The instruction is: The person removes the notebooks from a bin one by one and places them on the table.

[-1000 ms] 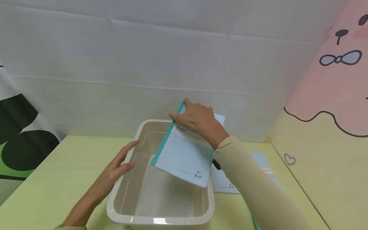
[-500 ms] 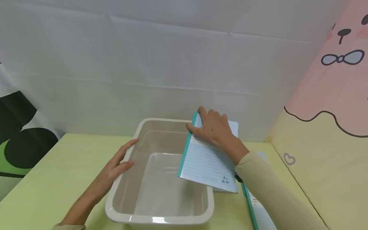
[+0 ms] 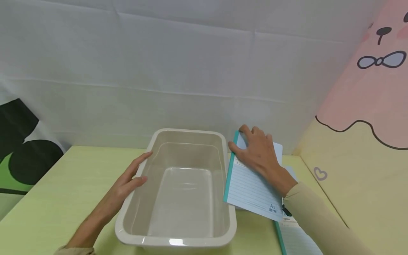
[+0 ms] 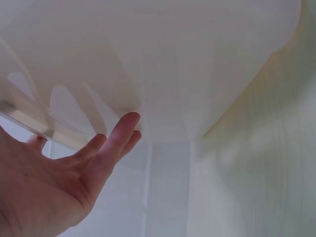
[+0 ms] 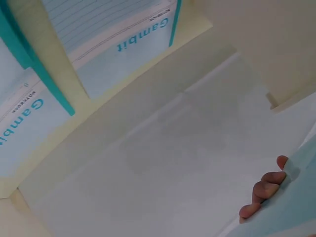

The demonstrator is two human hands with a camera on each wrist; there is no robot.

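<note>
My right hand (image 3: 259, 152) holds a pale blue lined notebook (image 3: 251, 191) with a teal spine, by its upper spine edge. The notebook is tilted beside the right rim of a beige plastic tub (image 3: 185, 154). In the right wrist view, curled fingertips (image 5: 265, 190) show at the edge of the held notebook (image 5: 291, 207). My left hand (image 3: 122, 187) grips the tub's left rim, thumb and index finger over the top. The left wrist view shows other fingers of the left hand (image 4: 64, 182) beneath the rim, against the outer wall. Nothing lies inside the tub.
More "Gambit" notebooks with teal spines lie on the pale green table (image 3: 95, 170) right of the tub, one notebook (image 3: 298, 237) near my right sleeve. A white sheet (image 3: 185, 67) stands behind; a yellow and pink panel (image 3: 366, 170) bounds the right side.
My right hand has carried the notebook rightward, from above the tub to beside its right rim. The left hand has kept its place on the left rim.
</note>
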